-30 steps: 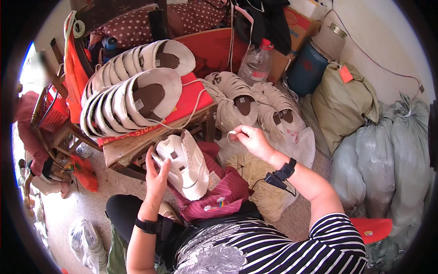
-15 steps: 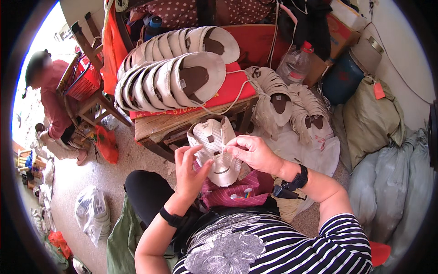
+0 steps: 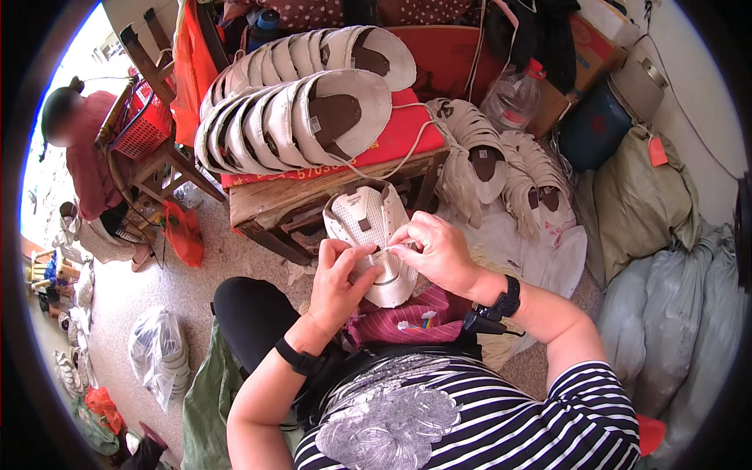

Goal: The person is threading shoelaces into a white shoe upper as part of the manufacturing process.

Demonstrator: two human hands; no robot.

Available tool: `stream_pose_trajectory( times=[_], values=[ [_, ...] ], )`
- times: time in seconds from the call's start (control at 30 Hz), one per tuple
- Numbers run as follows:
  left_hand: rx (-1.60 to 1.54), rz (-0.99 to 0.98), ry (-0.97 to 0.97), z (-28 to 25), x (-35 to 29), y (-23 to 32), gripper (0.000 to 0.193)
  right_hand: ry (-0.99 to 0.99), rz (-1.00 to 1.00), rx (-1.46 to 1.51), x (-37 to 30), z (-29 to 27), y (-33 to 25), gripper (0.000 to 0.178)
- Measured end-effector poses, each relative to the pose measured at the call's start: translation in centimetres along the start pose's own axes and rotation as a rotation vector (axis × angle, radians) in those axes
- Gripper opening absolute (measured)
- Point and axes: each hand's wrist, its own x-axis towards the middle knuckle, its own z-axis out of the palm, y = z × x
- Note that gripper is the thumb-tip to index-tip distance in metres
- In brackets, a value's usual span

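The white shoe upper (image 3: 370, 235) is just off the near edge of the counter (image 3: 290, 200), in front of you, with its lower end against the maroon striped cloth (image 3: 415, 317) on your lap. Its long axis runs from your lap toward that edge, leaning slightly left at the far end; the open end faces the counter and the rounded toe faces you.

Your fingers come in across that axis from both sides, meeting over the middle, so most of the upper lies beyond them and the toe just below. Your right hand (image 3: 440, 252) has thumb and forefinger pinched on a thin pale lace (image 3: 382, 251). Your left hand (image 3: 335, 278) bends its fingers against the upper's left side; you cannot tell whether they pinch anything. Neither hand is clearly nearer.
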Motion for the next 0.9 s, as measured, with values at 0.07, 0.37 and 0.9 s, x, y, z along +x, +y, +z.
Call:
stream_pose_trajectory(
  times=[0.07,0.37,0.9],
  values=[
    [-0.002,0.004,-0.007,-0.1,0.1,0.1,0.035,0.07,-0.052,0.033,-0.1,0.6,0.4,0.01],
    [-0.016,0.002,0.011,0.1,-0.3,-0.1,0.035,0.136,-0.188,-0.041,0.2,2.2,0.6,0.011],
    [-0.097,-0.05,0.03,0.6,0.0,-0.1,0.036,-0.017,-0.012,0.289,0.4,1.4,1.2,0.012]
  ],
)
